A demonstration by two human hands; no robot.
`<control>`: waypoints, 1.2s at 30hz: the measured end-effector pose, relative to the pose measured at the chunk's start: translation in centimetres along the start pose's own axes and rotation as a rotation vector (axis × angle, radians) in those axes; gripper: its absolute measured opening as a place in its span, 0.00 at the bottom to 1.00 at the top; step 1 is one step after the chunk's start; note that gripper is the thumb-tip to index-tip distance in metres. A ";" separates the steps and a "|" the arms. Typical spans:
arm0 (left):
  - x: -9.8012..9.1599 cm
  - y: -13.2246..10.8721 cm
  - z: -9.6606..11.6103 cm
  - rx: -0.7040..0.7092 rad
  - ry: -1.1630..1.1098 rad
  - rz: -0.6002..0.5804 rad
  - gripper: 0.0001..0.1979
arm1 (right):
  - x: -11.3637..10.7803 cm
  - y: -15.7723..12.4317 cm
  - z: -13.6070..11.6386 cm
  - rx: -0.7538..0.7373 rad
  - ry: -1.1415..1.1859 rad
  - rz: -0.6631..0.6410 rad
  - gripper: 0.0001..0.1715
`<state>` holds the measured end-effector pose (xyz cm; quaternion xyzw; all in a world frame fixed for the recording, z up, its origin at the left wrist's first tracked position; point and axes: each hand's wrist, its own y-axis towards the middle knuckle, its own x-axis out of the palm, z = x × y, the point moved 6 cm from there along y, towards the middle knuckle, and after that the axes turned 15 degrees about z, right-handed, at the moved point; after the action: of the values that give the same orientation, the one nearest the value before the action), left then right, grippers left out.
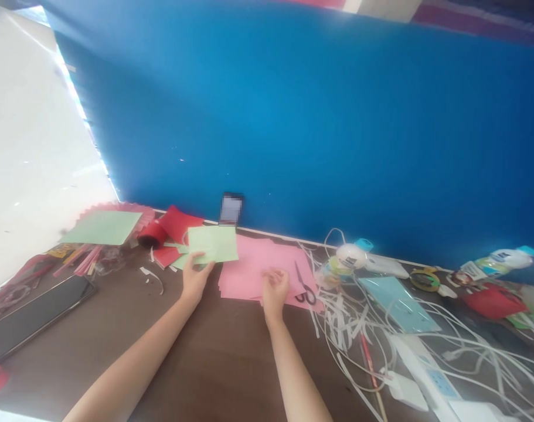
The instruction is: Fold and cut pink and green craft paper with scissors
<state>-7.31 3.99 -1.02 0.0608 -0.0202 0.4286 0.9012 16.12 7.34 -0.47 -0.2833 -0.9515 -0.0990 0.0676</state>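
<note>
My left hand (195, 280) grips a light green sheet of paper (214, 243) by its lower left edge, the thumb lying along the bottom. My right hand (275, 290) is over a stack of pink paper sheets (244, 275), its fingers curled together. Whatever those fingers may hold cannot be made out. Dark-handled scissors (305, 287) lie on the pink paper just right of my right hand.
Red paper (179, 223) and a red roll (152, 233) sit left of the green sheet. A phone (230, 209) leans on the blue wall (293, 117). White cables, a power strip (425, 369), paper strips and a bottle (346, 258) crowd the right. A black slab-like device (38, 313) lies left.
</note>
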 end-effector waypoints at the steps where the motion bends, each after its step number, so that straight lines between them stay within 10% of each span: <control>1: 0.0 -0.2 -0.1 -0.039 -0.020 -0.004 0.19 | 0.3 -0.3 0.2 0.045 0.026 -0.016 0.16; 8: 2.1 -2.9 0.6 -0.188 -0.233 -0.234 0.31 | 4.6 -4.4 1.5 0.396 0.165 -0.413 0.15; 14: 3.1 -4.0 -0.5 -0.348 -0.279 -0.334 0.33 | 4.5 -4.6 1.2 0.435 0.200 -0.382 0.15; 36: 1.9 -1.9 0.4 -0.212 -0.084 -0.384 0.40 | 2.6 -3.2 0.6 0.238 -0.037 -0.347 0.18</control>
<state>-4.60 4.22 -0.64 -0.0135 -0.0908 0.2419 0.9660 12.16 6.24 -1.08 -0.1070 -0.9921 0.0093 0.0649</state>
